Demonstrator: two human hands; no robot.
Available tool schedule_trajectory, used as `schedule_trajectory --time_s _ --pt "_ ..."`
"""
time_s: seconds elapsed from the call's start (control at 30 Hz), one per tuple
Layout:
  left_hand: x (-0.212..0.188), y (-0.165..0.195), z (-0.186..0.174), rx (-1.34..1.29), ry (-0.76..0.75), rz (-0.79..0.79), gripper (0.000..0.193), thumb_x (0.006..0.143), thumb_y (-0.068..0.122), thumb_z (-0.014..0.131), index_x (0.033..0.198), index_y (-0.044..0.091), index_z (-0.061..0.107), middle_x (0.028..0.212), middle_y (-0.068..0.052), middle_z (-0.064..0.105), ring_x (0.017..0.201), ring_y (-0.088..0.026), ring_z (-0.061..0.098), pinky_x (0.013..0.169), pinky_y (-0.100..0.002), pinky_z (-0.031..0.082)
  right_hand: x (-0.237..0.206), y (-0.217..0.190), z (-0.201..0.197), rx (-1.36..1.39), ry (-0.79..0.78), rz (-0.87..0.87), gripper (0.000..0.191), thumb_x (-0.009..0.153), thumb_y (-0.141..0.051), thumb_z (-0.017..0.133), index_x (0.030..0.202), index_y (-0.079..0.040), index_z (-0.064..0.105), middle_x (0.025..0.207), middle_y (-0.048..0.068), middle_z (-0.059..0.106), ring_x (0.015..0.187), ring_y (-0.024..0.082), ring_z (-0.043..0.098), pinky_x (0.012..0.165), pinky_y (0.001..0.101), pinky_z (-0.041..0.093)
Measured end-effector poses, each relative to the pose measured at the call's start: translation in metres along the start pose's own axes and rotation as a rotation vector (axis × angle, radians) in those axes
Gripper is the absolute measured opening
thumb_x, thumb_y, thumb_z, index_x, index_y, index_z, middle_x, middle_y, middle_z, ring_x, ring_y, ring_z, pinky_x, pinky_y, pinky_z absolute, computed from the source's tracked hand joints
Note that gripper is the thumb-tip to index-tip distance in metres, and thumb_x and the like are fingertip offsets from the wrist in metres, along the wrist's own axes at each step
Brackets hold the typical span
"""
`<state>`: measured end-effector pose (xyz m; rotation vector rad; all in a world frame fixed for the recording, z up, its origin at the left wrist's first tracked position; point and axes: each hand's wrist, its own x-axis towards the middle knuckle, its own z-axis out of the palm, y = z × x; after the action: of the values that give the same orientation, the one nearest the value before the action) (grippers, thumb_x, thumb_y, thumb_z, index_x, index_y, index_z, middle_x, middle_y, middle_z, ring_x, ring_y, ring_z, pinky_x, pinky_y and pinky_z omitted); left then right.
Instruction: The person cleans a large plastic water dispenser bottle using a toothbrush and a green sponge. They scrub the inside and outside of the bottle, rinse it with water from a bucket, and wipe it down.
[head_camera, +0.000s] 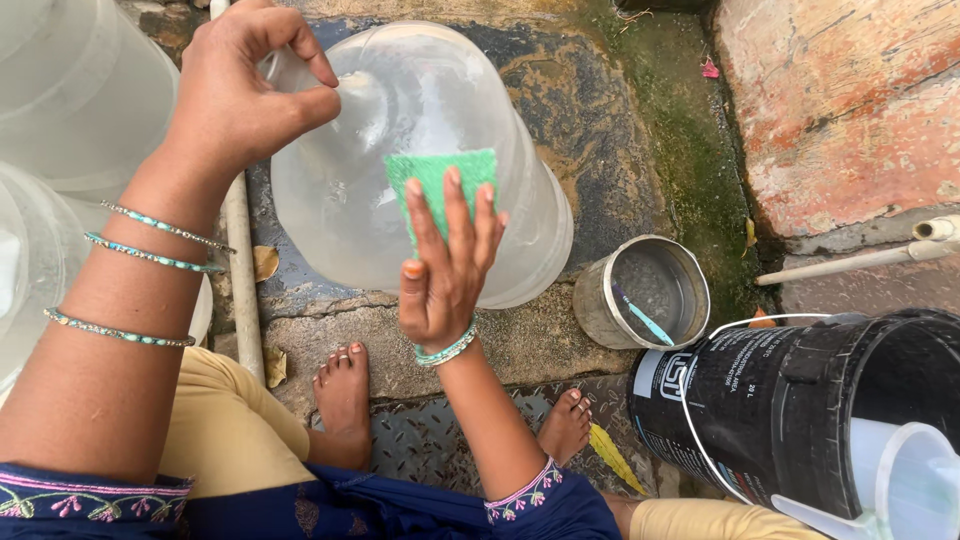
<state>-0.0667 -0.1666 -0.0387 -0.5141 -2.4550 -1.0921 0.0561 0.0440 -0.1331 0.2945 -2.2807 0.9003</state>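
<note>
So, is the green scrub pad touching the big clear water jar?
Touching. The head view shows the right hand pressing the green scrub pad flat against the side of the clear water jar, with no gap visible between them.

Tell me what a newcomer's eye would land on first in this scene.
The big clear plastic jar lying on its side at centre, with the right hand pressing a green scrub pad flat against it. The left hand grips the jar's neck at upper left. At lower right stands a black bucket, with a small metal pot beside it on the wet stone floor.
</note>
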Motion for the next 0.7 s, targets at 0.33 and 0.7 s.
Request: schedule_trajectory --time_s 0.33,0.7 --pt "0.006 -0.028 -0.012 -0.341 -0.156 -0.038 0.006 0.085 0.004 0.075 0.087 0.005 0.07 0.096 0.001 0.072 0.092 -0.008 0.066 0.088 -0.026 0.054 -0.065 0.226 0.016 0.266 0.074 1.111 0.071 0.105 -0.059 0.014 0.159 -0.017 0.031 0.165 0.013 0.032 0.137 0.026 0.047 0.127 0.0489 0.014" --pt "0.013 -0.008 -0.015 -0.133 -0.103 -0.337 0.02 0.091 0.026 0.08 0.099 0.01 0.073 0.092 -0.002 0.071 0.083 -0.012 0.066 0.074 -0.031 0.053 -0.077 0.206 -0.011 1.072 0.148 1.559 0.057 0.102 -0.051 0.033 0.138 -0.013 0.057 0.134 0.01 0.065 0.125 0.03 0.062 0.1 0.05 0.055"
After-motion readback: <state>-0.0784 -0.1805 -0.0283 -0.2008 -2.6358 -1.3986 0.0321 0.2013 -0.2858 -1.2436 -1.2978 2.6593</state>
